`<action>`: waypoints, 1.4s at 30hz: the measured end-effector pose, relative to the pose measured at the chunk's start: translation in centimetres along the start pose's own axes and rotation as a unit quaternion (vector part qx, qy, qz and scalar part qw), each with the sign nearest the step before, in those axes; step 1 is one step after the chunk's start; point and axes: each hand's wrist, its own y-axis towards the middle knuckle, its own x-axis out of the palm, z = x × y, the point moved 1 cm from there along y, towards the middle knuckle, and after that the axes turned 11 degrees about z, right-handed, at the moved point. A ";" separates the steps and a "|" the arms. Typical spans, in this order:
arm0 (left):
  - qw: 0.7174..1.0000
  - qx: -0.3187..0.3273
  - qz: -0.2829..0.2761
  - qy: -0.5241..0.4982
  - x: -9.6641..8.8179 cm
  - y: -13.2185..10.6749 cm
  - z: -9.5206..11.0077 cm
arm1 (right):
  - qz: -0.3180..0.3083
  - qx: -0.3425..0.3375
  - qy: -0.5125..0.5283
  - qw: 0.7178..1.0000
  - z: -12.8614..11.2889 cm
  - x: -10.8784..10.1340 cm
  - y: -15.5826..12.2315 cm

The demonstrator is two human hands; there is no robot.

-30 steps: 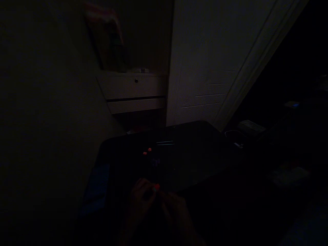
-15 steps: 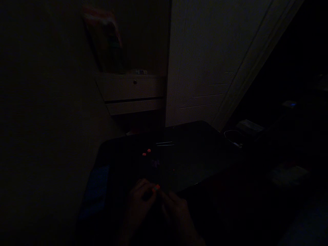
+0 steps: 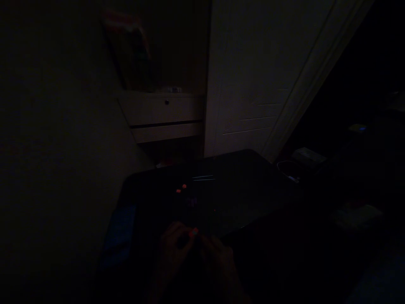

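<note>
Red shows on a small piece (image 3: 194,232) pinched in the left hand (image 3: 172,244) near a dark table (image 3: 243,181); whether the adjacent right hand (image 3: 220,255) grips anything cannot be told.

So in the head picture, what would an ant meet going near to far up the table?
Left hand and right hand side by side, tiny red speck, dark purplish thing, orange piece, another orange piece, two thin pale sticks.
</note>
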 end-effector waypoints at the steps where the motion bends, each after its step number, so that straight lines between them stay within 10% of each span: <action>1: 1.000 0.003 0.003 0.001 0.0 0.0 0.0 | 0.008 -0.006 -0.004 1.000 0.0 0.1 0.0; 25: 1.000 -0.013 -0.023 0.002 0.4 0.3 -0.5 | 0.041 0.060 0.123 0.990 -0.2 -0.4 0.0; 35: 0.999 -0.018 -0.025 -0.009 0.5 0.4 -0.3 | -0.119 0.123 0.094 0.981 -1.2 -2.6 2.5; 42: 0.997 -0.046 -0.055 -0.026 0.3 0.3 -0.9 | -0.121 0.082 0.165 0.975 0.1 -4.0 4.5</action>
